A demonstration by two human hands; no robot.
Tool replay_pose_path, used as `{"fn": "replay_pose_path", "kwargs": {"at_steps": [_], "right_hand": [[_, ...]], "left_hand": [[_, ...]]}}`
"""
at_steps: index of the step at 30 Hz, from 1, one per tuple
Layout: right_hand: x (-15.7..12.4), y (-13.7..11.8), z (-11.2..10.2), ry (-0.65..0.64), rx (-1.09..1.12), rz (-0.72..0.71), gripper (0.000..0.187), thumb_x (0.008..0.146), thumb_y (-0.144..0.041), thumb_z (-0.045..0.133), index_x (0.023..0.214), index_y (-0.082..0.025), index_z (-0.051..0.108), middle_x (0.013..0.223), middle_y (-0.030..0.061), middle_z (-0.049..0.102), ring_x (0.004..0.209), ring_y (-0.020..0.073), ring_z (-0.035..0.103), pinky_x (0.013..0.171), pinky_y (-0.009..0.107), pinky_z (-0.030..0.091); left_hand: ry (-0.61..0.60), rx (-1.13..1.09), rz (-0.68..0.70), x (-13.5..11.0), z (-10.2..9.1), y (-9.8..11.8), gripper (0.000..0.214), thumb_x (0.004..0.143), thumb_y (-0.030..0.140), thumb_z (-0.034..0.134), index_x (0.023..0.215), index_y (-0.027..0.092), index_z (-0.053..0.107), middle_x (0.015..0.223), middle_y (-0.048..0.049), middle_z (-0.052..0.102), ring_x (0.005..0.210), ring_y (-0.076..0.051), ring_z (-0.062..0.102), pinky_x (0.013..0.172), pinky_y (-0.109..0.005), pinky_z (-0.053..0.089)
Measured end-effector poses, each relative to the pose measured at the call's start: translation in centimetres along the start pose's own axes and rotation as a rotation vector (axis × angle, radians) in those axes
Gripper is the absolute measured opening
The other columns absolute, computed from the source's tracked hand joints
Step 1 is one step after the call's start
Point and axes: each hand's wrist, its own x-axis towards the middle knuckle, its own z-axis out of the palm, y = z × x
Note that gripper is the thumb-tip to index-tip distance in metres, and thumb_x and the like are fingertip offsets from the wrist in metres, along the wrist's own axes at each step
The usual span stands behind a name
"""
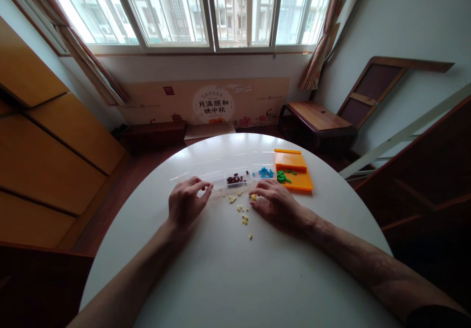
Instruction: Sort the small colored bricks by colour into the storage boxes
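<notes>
My left hand point(187, 201) rests on the round white table point(228, 274) with its fingers curled, thumb and forefinger pinched near the left end of a clear compartment box point(235, 177). What the pinch holds is too small to see. My right hand point(274, 201) lies palm down, its fingertips closed on a small yellow piece point(253, 197). Several tiny yellow pieces point(243, 214) are scattered on the table between both hands. The box holds dark brown pieces point(235, 178) in one compartment and blue pieces point(266, 172) in another.
An orange tray point(294, 163) with green pieces point(282, 176) lies right of the box. Beyond the table are a low wooden table point(316, 117), a printed cardboard panel point(213, 103) under the window, and wooden cabinets point(47, 146) at left.
</notes>
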Motion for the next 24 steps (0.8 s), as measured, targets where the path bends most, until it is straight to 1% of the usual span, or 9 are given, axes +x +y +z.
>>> {"fn": "replay_pose_path", "kwargs": {"at_steps": [6, 8, 10, 13, 16, 20, 24], "right_hand": [[0.1, 0.3, 0.2, 0.017, 0.012, -0.024, 0.011, 0.107, -0.026, 0.068, 0.108, -0.026, 0.079, 0.105, 0.0063, 0.074, 0.101, 0.024, 0.065, 0.095, 0.04, 0.053], [0.1, 0.3, 0.1, 0.022, 0.022, -0.033, 0.01, 0.107, -0.025, 0.068, 0.107, -0.026, 0.078, 0.104, 0.006, 0.074, 0.1, 0.024, 0.065, 0.094, 0.04, 0.053], [0.1, 0.3, 0.1, 0.021, 0.024, -0.038, 0.01, 0.107, -0.027, 0.068, 0.108, -0.026, 0.078, 0.106, 0.0063, 0.074, 0.101, 0.0245, 0.065, 0.094, 0.041, 0.053], [0.2, 0.2, 0.1, 0.024, 0.015, -0.028, 0.01, 0.106, -0.031, 0.07, 0.108, -0.025, 0.078, 0.106, 0.0072, 0.075, 0.102, 0.0253, 0.065, 0.096, 0.042, 0.054], [0.3, 0.1, 0.2, 0.023, 0.015, -0.016, 0.01, 0.106, -0.031, 0.07, 0.104, -0.025, 0.078, 0.105, 0.0067, 0.074, 0.102, 0.0249, 0.066, 0.096, 0.041, 0.054], [0.4, 0.0, 0.1, 0.023, 0.007, -0.017, 0.007, 0.105, -0.027, 0.071, 0.103, -0.025, 0.078, 0.105, 0.0062, 0.075, 0.1, 0.0246, 0.065, 0.096, 0.042, 0.052], [0.5, -0.1, -0.1, 0.017, 0.012, -0.03, 0.006, 0.104, -0.027, 0.073, 0.1, -0.025, 0.077, 0.104, 0.0063, 0.075, 0.098, 0.0246, 0.065, 0.096, 0.042, 0.052]], "left_hand": [[-0.006, -0.01, 0.014, 0.0, -0.1, 0.1, 0.024, 0.105, 0.038, 0.068, 0.09, 0.025, 0.082, 0.089, -0.0016, 0.078, 0.074, -0.019, 0.068, 0.078, -0.035, 0.049], [-0.006, -0.02, 0.022, 0.0, -0.2, 0.2, 0.025, 0.105, 0.037, 0.068, 0.09, 0.024, 0.082, 0.089, -0.0016, 0.078, 0.073, -0.019, 0.068, 0.078, -0.035, 0.049], [-0.005, -0.049, 0.048, 0.1, -0.3, 0.4, 0.025, 0.106, 0.037, 0.067, 0.09, 0.024, 0.082, 0.089, -0.001, 0.078, 0.068, -0.017, 0.066, 0.077, -0.035, 0.049], [-0.002, -0.116, 0.115, 0.1, -0.4, 0.8, 0.025, 0.107, 0.036, 0.067, 0.091, 0.024, 0.082, 0.089, -0.0005, 0.079, 0.063, -0.014, 0.064, 0.076, -0.034, 0.05], [-0.006, -0.175, 0.211, 0.0, -0.5, 1.5, 0.021, 0.106, 0.032, 0.067, 0.094, 0.024, 0.082, 0.09, -0.0013, 0.079, 0.07, -0.015, 0.069, 0.076, -0.033, 0.051], [-0.047, -0.224, 0.324, -0.1, -0.3, 2.1, 0.017, 0.105, 0.028, 0.068, 0.095, 0.024, 0.081, 0.093, -0.0027, 0.08, 0.076, -0.017, 0.072, 0.075, -0.033, 0.053], [-0.111, -0.27, 0.427, -0.3, 0.0, 2.1, 0.014, 0.105, 0.026, 0.067, 0.104, 0.026, 0.081, 0.096, -0.0032, 0.081, 0.078, -0.018, 0.073, 0.075, -0.033, 0.056]]}}
